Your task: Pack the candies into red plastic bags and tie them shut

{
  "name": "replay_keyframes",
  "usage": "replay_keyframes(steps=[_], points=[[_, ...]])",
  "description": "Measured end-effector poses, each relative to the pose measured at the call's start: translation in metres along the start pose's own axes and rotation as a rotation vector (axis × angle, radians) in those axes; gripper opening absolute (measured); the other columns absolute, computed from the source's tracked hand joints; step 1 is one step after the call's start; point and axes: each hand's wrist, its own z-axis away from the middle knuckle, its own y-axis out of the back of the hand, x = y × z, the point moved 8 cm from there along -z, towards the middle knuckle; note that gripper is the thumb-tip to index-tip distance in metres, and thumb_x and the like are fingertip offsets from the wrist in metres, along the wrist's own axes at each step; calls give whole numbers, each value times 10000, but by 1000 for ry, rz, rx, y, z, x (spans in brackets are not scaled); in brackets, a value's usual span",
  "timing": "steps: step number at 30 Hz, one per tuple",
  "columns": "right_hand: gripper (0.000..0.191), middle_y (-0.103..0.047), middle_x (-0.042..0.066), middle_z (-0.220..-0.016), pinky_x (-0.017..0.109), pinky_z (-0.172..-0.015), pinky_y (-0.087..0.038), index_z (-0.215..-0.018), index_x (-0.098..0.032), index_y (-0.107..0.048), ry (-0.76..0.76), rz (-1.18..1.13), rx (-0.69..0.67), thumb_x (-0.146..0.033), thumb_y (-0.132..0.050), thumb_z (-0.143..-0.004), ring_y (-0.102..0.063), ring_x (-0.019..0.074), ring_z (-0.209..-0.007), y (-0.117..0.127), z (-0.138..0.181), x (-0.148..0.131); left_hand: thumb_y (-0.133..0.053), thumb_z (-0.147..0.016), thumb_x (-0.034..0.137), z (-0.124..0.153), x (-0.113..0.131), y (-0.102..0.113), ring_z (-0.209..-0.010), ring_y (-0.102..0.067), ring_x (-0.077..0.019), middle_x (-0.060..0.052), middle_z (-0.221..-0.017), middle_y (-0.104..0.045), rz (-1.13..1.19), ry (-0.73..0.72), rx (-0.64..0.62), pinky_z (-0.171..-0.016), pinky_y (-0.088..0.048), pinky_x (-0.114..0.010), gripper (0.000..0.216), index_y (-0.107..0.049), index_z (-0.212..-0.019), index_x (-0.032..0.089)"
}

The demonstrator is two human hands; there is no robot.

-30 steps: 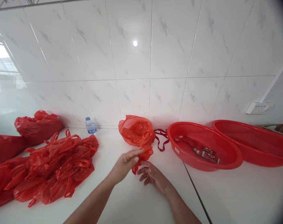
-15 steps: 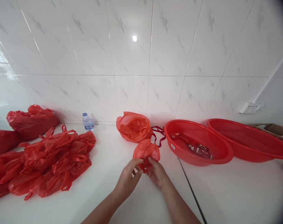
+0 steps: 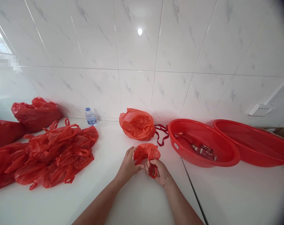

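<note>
A small red plastic bag (image 3: 145, 150) is in front of me, its mouth partly spread. My right hand (image 3: 159, 172) is closed round the gathered handle part of it, and a loop of red plastic pokes out below the fingers. Against the bag's left side rests my left hand (image 3: 129, 165), fingers stretched out and thumb apart from them. Just behind stands a larger red plastic bag (image 3: 137, 125) with its top open, and dark red ribbon (image 3: 161, 135) lies next to it. What the small bag holds, if anything, I cannot make out.
To the right are a red plastic basket (image 3: 179, 153) with several small wrapped packets (image 3: 206, 151) and a second red basket (image 3: 256, 156). A heap of red plastic bags (image 3: 60, 156) lies left, near a water bottle (image 3: 90, 117). Fuller red bags (image 3: 37, 115) stand behind the heap.
My left hand has let go of the gathered plastic and spread along the bag's left side. My right hand has closed round the handles. The view has shifted slightly.
</note>
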Motion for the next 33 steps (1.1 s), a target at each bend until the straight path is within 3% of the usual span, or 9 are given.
replay_keyframes(steps=[6, 9, 13, 16, 19, 21, 23, 28, 33], points=[[244, -520, 13, -558, 258, -522, -328, -578, -157, -541, -3, -20, -59, -272, -470, -781, -475, 113, -494, -5, 0, -1, -546, -729, 190, -3, -10, 0, -913, -600, -191, -61, -1237, -544, -52, 35, 34, -798, -493, -339, 560, -462, -1275, 280], [355, -477, -7, -523, 247, -491, -306, -564, -169, -528, 37, -64, -58, -362, -444, -850, -431, 98, -466, -1, 2, -12, -455, -780, 218, -5, -14, 7, -885, -609, -188, -30, -1036, -653, -48, 54, 73, -785, -476, -315, 344, -593, -1094, 250], [372, -431, -36, -504, 212, -466, -298, -565, -177, -527, 193, -302, 1, -390, -498, -869, -375, 73, -463, 22, 11, -41, -424, -813, 319, -8, -25, 35, -745, -595, -183, 1, -774, -664, -85, 106, 154, -707, -455, -293, 235, -640, -827, 228], [307, -445, -53, -512, 188, -457, -325, -588, -184, -551, 292, -423, 90, -361, -577, -837, -363, 57, -449, 44, 18, -57, -433, -815, 346, -7, -33, 60, -715, -572, -182, 5, -740, -641, -71, 177, 247, -679, -435, -288, 220, -618, -806, 228], [196, -595, -30, -669, 197, -494, -399, -763, -224, -639, 295, -410, 196, -411, -607, -812, -490, 70, -528, 56, 20, -60, -451, -812, 360, -2, -34, 73, -738, -569, -191, -1, -776, -634, -9, 224, 322, -674, -421, -290, 204, -614, -815, 237], [296, -657, 20, -970, 246, -619, -475, -987, -263, -640, 302, -319, 245, -488, -594, -800, -603, 123, -765, 57, 19, -61, -468, -806, 347, 2, -28, 74, -763, -568, -194, -4, -808, -632, 41, 205, 356, -684, -416, -288, 179, -613, -826, 244], [432, -591, 55, -1193, 305, -774, -487, -1131, -278, -585, 326, -168, 277, -532, -592, -781, -582, 180, -1010, 52, 18, -61, -485, -793, 307, 6, -19, 69, -748, -555, -188, 0, -799, -619, 74, 175, 364, -665, -405, -279, 144, -606, -844, 248], [340, -624, 79, -1082, 366, -906, -428, -1032, -223, -612, 331, 458, 390, -394, -669, -744, -558, 225, -1049, 28, 12, -50, -440, -738, 154, 13, -6, 42, -677, -525, -157, 24, -710, -563, 219, 156, 274, -613, -382, -254, 147, -549, -800, 232], [320, -556, 54, -1168, 376, -920, -411, -1080, -263, -574, 527, 1030, 359, -191, -569, -769, -506, 225, -1081, -19, 15, -42, -426, -669, 94, 20, 7, 21, -806, -563, -154, 17, -774, -586, 469, 159, 147, -700, -415, -247, 156, -521, -712, 209]])
